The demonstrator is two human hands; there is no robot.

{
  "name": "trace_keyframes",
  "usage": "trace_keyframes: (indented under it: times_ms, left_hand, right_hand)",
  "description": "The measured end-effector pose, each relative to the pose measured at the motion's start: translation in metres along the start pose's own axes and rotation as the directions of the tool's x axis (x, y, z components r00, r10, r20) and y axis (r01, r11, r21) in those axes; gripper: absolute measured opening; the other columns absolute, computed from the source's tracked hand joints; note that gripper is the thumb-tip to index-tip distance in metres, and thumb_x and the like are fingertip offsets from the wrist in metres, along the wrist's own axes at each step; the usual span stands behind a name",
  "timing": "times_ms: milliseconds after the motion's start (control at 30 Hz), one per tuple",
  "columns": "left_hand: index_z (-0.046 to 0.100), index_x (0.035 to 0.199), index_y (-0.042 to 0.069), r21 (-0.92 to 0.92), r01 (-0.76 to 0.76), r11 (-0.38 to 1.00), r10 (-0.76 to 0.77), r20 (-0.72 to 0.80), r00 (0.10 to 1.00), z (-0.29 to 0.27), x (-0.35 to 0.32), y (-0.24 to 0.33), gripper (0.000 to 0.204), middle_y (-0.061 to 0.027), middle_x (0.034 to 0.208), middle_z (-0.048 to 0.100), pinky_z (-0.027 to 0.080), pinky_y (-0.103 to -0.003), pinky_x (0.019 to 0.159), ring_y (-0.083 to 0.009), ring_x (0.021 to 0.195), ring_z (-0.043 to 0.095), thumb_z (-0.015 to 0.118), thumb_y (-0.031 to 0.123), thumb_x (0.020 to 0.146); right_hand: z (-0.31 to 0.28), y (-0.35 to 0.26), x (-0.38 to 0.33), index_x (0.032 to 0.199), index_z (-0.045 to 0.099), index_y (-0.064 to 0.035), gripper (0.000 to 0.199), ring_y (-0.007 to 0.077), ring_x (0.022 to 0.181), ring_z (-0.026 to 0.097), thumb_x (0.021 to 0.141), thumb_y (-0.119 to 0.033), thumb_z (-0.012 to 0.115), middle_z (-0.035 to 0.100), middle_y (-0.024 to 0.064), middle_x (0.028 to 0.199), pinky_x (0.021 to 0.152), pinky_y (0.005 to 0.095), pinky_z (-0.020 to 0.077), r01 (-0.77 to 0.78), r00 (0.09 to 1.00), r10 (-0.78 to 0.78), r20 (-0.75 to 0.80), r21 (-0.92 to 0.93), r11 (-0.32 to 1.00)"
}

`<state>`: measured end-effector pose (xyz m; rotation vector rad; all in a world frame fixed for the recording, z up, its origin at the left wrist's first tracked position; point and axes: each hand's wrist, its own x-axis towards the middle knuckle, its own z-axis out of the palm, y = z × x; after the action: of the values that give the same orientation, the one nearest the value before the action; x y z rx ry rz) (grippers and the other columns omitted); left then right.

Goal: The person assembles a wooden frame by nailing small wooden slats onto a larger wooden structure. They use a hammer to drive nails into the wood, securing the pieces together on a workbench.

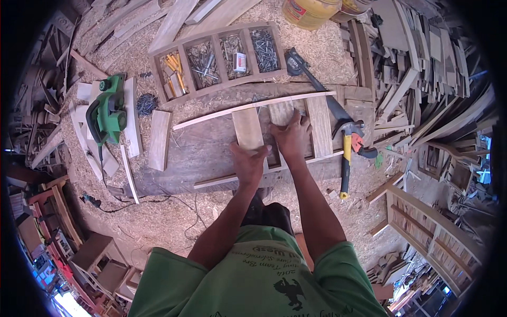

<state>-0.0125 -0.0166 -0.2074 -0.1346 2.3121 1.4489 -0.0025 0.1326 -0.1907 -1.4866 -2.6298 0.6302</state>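
Observation:
My left hand is closed around the near end of a pale wooden slat. Just to its right, my right hand grips a second slat, thumb on one side and fingers on the other. Both slats run between a long thin far strip and a thin near strip. A third slat spans the same strips farther right. Small nails stand near the far strip by the left slat. The undersides of the slats and some fingertips are hidden.
A divided wooden tray holds pencils, nails and a small box. At the right lie a hammer and a handsaw. A green power planer, loose nails and a short board are left. Yellow bucket stands behind.

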Motion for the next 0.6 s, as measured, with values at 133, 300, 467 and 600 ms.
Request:
trace_keyframes:
  times_ms: [133,300,467,600]
  left_hand:
    - [0.047,0.124,-0.003,-0.014,-0.061,0.998,0.061,0.004,0.998,-0.008,-0.006,0.017,0.080,-0.0215,0.109,0.069,0.056,-0.049,0.086,-0.0355,0.099,0.071,0.102,0.030,0.077]
    - [0.045,0.126,-0.002,-0.326,-0.131,0.936,0.155,0.047,0.987,-0.022,-0.006,0.042,0.068,-0.0158,0.116,0.069,0.059,-0.037,0.091,-0.0216,0.106,0.070,0.098,0.011,0.084]
    - [0.045,0.131,-0.002,-0.292,-0.234,0.927,0.273,0.102,0.956,-0.037,-0.005,0.035,0.073,-0.0175,0.122,0.068,0.058,-0.039,0.096,-0.0239,0.111,0.070,0.098,0.014,0.084]
    - [0.044,0.138,-0.003,-0.241,-0.366,0.899,0.398,0.099,0.912,-0.043,-0.008,0.029,0.081,-0.0175,0.124,0.069,0.057,-0.040,0.101,-0.0259,0.115,0.068,0.099,0.017,0.083]
  right_hand:
    - [-0.004,0.009,0.002,0.142,0.053,0.0027,0.090,0.0519,0.130,0.055,0.074,-0.039,0.096,0.058,0.0283,0.135,0.108,0.0609,0.0500,0.101,0.993,-0.087,-0.084,0.177,0.979]
    - [-0.049,0.002,-0.026,0.139,0.048,0.0082,0.094,0.0520,0.123,0.056,0.072,-0.030,0.101,0.056,0.0304,0.129,0.105,0.0590,0.0486,0.260,0.946,-0.154,-0.285,0.382,0.887]
    - [-0.066,0.013,-0.063,0.143,0.046,0.0092,0.097,0.0518,0.121,0.058,0.074,-0.028,0.102,0.058,0.0293,0.129,0.105,0.0562,0.0501,0.344,0.904,-0.166,-0.394,0.440,0.830]
    - [-0.064,0.033,-0.081,0.147,0.044,0.0108,0.088,0.0481,0.121,0.065,0.084,-0.023,0.095,0.062,0.0323,0.132,0.102,0.0525,0.0541,0.363,0.907,-0.183,-0.379,0.485,0.795]
